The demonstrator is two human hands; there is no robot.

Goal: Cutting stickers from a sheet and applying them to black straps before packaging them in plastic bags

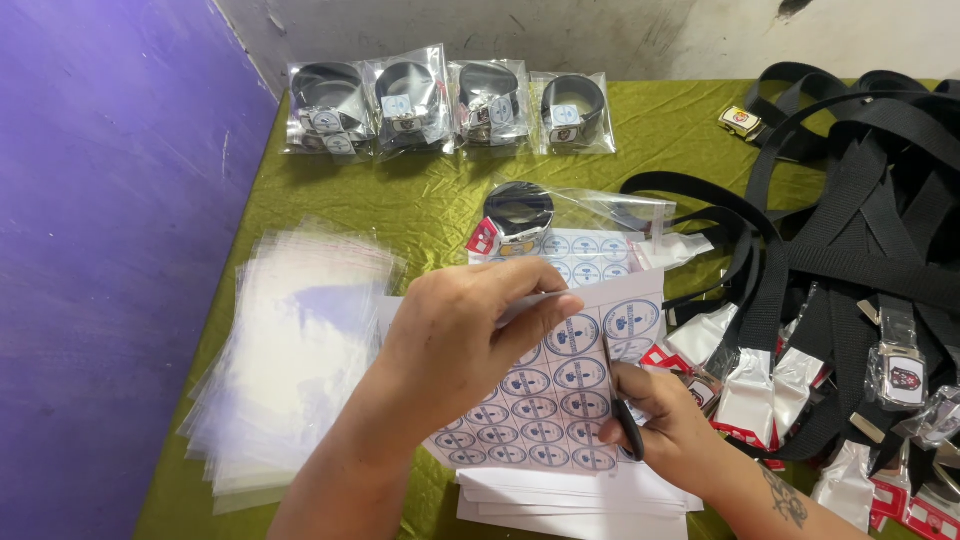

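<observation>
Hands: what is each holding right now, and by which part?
Left hand pinches the sticker sheet at its top edge; right hand grips scissors by the handles.

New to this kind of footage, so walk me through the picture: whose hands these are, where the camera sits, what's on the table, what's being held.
No machine here: one camera on a person's head looks down at their own bare hands. The left hand holds a sheet of round printed labels. The right hand grips black scissors at that sheet's edge. On the green tablecloth lie a stack of clear plastic bags, four bagged rolled belts at the far edge, one more rolled belt, and a tangle of loose black belts on the right.
</observation>
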